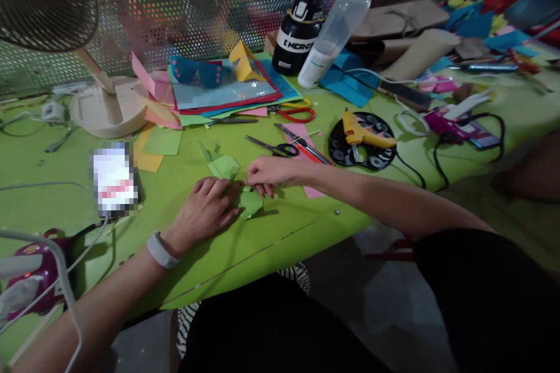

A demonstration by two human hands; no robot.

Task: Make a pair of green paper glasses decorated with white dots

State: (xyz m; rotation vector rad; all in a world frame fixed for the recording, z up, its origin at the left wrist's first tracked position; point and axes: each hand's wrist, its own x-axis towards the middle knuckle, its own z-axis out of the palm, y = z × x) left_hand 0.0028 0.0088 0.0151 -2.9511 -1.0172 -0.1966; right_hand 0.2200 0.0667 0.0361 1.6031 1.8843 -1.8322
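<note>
Both hands meet over the green table (280, 245), right up against the small cut piece of light-green paper (252, 203) that lies near the table's front edge. The left hand (205, 210), a pale band (161, 250) round its wrist, reaches in palm down, fingers loosely bent and partly spread, tips at the paper's edge; whether they grip it cannot be told. In from the other side comes the right hand (265, 173), fingers curled in tight, thumb and forefinger drawn together close to the left fingertips, and what sits between them is hidden. Just beyond the left fingers, a folded green sheet (225, 166) stands partly raised. Past the right hand, black-handled scissors (273, 147) lie with their blades apart, beside a cutter (306, 144) that crosses pink paper (312, 192). Over to the right, a yellow glue gun (363, 133) rests on a round black tray (336, 140). Away to the left, a phone (114, 179) lies with its screen blurred, and farther back blue paper glasses (195, 71) sit on a stack of coloured sheets (236, 96), with a black bottle (295, 41) upright nearby.
</note>
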